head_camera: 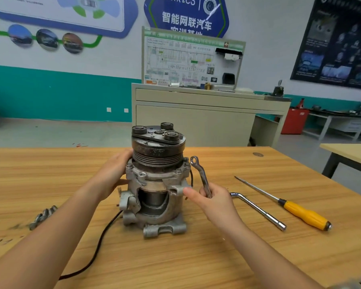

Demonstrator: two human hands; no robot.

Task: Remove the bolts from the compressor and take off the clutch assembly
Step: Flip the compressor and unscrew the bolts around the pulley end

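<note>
Compressor [154,197] stands upright near the middle of the wooden surface [196,257], clutch assembly [158,142] uppermost, so the flange bolts just below the pulley can be reached from the side. The left hand [113,176] cups the housing on its left, fingers [125,154] curled round it at flange level. This is probably a brace, so the body does not twist when a bolt is turned.

The right hand [213,199] grips a ring spanner [200,174] by the lower shank, fingers [204,191] closed round it, while the thumb rests against a mounting ear. The ring end points up and sits just beside the right-hand flange bolt [187,164] but not over it, as far as I can tell. I judge the step in hand to be seating the ring on that bolt head. The clutch is in place and several bolts show round the flange, so the task looks early.

An L-shaped socket wrench [258,210] and a yellow-handled screwdriver [300,211] lie towards the right edge, within reach of the working hand. A black cable [100,240] trails from the housing towards the near left edge (worth keeping away from the spanner's swing).
</note>
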